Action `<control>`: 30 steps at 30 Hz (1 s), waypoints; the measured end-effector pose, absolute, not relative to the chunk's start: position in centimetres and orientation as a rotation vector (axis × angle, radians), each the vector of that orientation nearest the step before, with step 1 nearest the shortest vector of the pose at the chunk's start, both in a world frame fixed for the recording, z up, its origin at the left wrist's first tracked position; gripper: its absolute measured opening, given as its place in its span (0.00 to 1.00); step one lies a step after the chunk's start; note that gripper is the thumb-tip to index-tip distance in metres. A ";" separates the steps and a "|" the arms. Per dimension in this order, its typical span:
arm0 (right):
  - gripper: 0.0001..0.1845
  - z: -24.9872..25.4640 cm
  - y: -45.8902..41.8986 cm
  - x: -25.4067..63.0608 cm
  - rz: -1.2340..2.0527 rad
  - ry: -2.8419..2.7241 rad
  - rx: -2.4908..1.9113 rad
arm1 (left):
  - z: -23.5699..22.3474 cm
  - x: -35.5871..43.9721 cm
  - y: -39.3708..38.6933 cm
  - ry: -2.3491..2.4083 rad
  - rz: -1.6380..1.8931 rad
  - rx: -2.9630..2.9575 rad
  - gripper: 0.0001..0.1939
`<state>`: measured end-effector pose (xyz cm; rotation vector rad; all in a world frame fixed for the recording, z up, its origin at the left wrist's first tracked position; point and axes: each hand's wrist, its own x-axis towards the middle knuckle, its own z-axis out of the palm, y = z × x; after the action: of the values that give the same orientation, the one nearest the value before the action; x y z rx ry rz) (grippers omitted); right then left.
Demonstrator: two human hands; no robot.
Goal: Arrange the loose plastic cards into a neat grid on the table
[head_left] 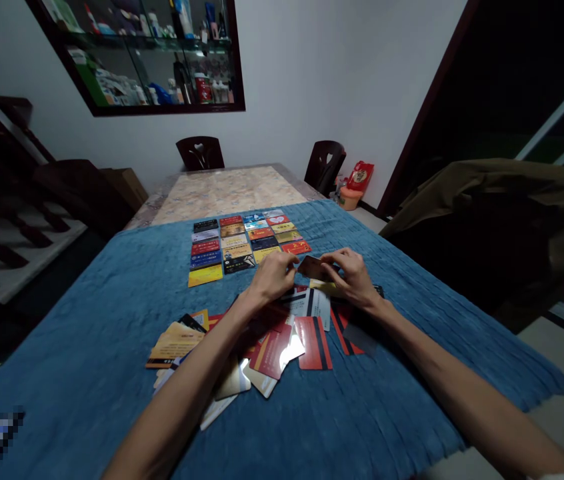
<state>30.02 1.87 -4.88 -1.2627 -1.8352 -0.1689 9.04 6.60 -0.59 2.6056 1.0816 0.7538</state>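
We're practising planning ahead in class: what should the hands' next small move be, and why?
Probably lower the dark card flat beside the laid-out cards: the right hand holds it up close to them, the left hand is by its other edge, and those cards already lie flat in neat rows.

Left forearm [189, 380]: bare, slanting up and rightward from the bottom edge.
Left wrist [256, 298]: slightly bent, leading into the hand.
Left hand [275, 275]: back uppermost, fingers curled, fingertips turned inward to the right.
Right forearm [452, 373]: bare, reaching up and leftward from the lower right corner.
Right hand [352, 275]: knuckles raised, thumb and forefinger drawn together in a pinch, pointing left.
Both hands: near each other, fingertips facing, apart.
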 end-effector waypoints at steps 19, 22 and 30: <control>0.12 -4.8 1.4 29.3 -0.418 -1.987 -1.241 | -0.4 9.0 6.5 1.116 0.759 2.528 0.08; 0.16 -4.6 1.2 29.1 -0.474 -1.995 -1.259 | -0.4 8.7 6.7 1.143 0.797 2.497 0.07; 0.22 -4.9 1.2 28.4 -0.605 -2.011 -1.290 | 0.3 8.1 6.8 1.206 0.832 2.457 0.06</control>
<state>28.43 1.22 -4.93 -1.2902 -2.0109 -0.6051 8.13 6.83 0.26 2.4566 1.2060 0.8323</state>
